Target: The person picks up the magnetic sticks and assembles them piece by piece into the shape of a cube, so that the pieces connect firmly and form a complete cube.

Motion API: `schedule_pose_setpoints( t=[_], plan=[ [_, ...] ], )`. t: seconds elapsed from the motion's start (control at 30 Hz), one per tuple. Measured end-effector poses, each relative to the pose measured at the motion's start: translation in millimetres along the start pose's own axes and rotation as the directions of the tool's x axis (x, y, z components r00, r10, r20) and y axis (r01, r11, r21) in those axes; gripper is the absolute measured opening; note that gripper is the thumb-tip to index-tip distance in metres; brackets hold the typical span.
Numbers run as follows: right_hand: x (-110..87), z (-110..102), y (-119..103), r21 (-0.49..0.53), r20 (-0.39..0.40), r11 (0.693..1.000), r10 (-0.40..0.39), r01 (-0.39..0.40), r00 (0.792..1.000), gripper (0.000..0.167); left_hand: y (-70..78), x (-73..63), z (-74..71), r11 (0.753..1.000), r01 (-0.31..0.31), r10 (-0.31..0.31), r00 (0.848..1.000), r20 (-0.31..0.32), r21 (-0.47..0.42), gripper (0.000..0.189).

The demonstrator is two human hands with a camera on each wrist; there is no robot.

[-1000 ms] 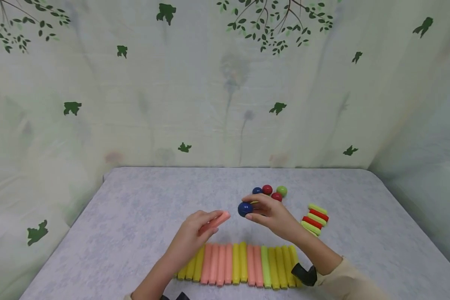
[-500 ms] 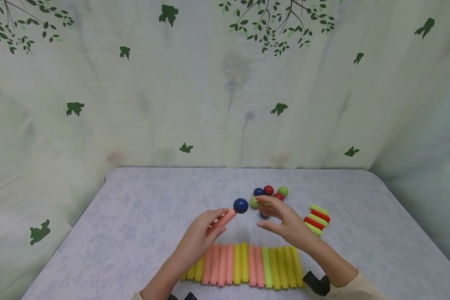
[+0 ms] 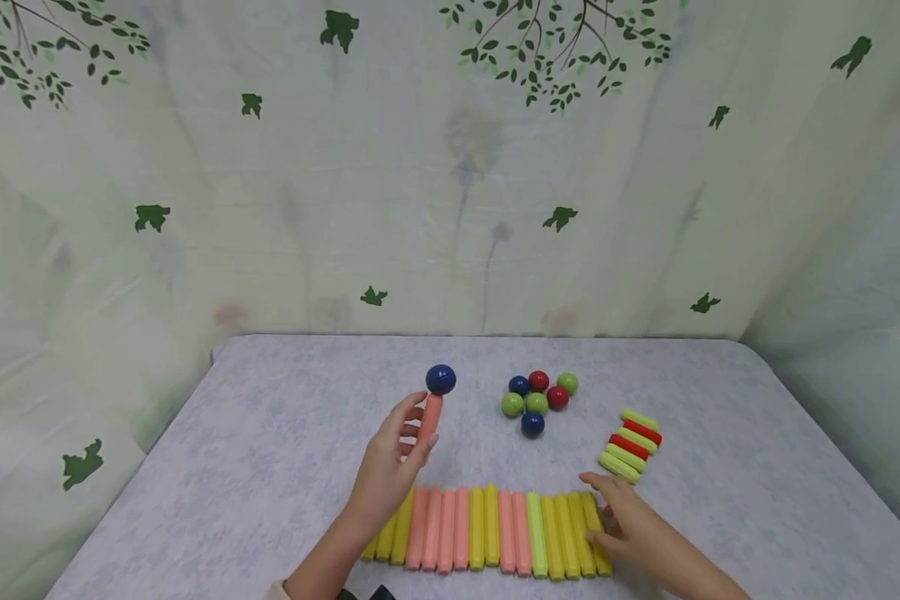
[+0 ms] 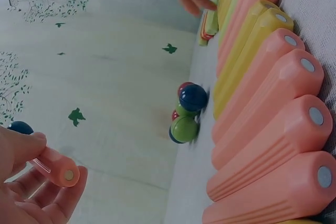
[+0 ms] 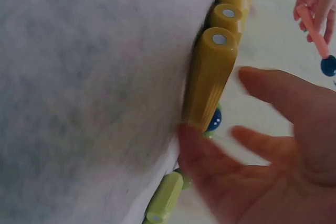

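Upright in my left hand (image 3: 390, 458) is a pink magnetic rod (image 3: 431, 417), gripped between thumb and fingers. A dark blue ball (image 3: 441, 379) sits on its top end. In the left wrist view, a round metal disc shows on the bottom end of the pink rod (image 4: 60, 167). My right hand (image 3: 633, 525) is at the right end of a row of pink, yellow and green rods (image 3: 491, 533). The right wrist view has its fingers spread around the end yellow rod (image 5: 212, 74); whether the index fingertip touches it, I cannot tell.
Beyond the row lies a cluster of several blue, red and green balls (image 3: 536, 402). To its right, short green and red rods (image 3: 633, 442) lie side by side. The grey table (image 3: 285, 392) ends at a leaf-printed cloth backdrop (image 3: 390, 208).
The blue ball passed from my right hand onto the pink rod's end. My left hand has tilted the rod upright. My right hand has let go and moved down right to the row's end.
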State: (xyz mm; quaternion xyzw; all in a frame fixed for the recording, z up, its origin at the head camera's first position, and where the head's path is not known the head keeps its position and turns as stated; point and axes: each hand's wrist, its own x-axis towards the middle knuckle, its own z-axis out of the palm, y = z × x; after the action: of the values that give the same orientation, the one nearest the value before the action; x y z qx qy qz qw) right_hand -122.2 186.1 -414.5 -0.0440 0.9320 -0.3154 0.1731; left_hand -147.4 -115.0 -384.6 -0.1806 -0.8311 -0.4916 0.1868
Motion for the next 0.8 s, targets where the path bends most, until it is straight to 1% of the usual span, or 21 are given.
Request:
schedule_pose_setpoints(
  t=[0.1,0.17,0.23,0.27,0.33,0.37,0.43,0.5,0.57,0.67,0.8],
  plan=[
    [3.7,6,6,-0.085,0.058,0.995,0.056,-0.051,0.997,0.063,0.5,-0.9,-1.0,0.998,0.050,-0.049,0.998,0.030,-0.048,0.063],
    [5.3,7,6,-0.129,0.067,0.989,0.087,-0.078,0.994,0.060,1.1,-1.2,-1.7,0.993,0.095,-0.091,0.994,0.053,-0.075,0.071],
    [6.2,6,4,-0.179,0.061,0.980,0.098,-0.086,0.993,0.057,1.5,-1.3,-2.4,0.986,0.132,-0.124,0.989,0.081,-0.100,0.076],
    [6.2,4,1,-0.200,0.043,0.976,0.091,-0.081,0.995,0.055,1.5,-1.1,-2.6,0.982,0.149,-0.139,0.986,0.095,-0.115,0.079],
    [6.2,-3,-5,-0.215,-0.008,0.976,0.044,-0.044,0.999,0.052,1.3,-1.1,-2.5,0.974,0.178,-0.163,0.980,0.117,-0.138,0.082],
    [6.8,-8,-10,-0.197,-0.033,0.980,0.015,-0.021,0.999,0.051,1.3,-1.2,-2.4,0.972,0.183,-0.166,0.978,0.125,-0.144,0.082],
    [7.6,-18,-20,-0.134,-0.095,0.989,-0.068,0.055,0.993,0.049,1.2,-1.3,-2.2,0.968,0.191,-0.169,0.975,0.142,-0.162,0.082],
    [9.4,-27,-31,-0.062,-0.158,0.987,-0.159,0.150,0.975,0.043,1.5,-1.8,-2.0,0.966,0.197,-0.171,0.973,0.156,-0.166,0.081],
    [12.3,-34,-42,0.012,-0.206,0.969,-0.238,0.245,0.949,0.036,2.2,-2.1,-1.9,0.964,0.207,-0.178,0.969,0.174,-0.166,0.080],
    [18.6,-41,-57,0.044,-0.276,0.926,-0.350,0.375,0.895,0.026,2.6,-2.5,-1.1,0.962,0.219,-0.185,0.962,0.200,-0.164,0.078],
    [29.2,-42,-75,0.059,-0.330,0.857,-0.467,0.512,0.820,0.025,4.2,-2.8,0.2,0.960,0.226,-0.186,0.956,0.226,-0.165,0.077]
  ],
)
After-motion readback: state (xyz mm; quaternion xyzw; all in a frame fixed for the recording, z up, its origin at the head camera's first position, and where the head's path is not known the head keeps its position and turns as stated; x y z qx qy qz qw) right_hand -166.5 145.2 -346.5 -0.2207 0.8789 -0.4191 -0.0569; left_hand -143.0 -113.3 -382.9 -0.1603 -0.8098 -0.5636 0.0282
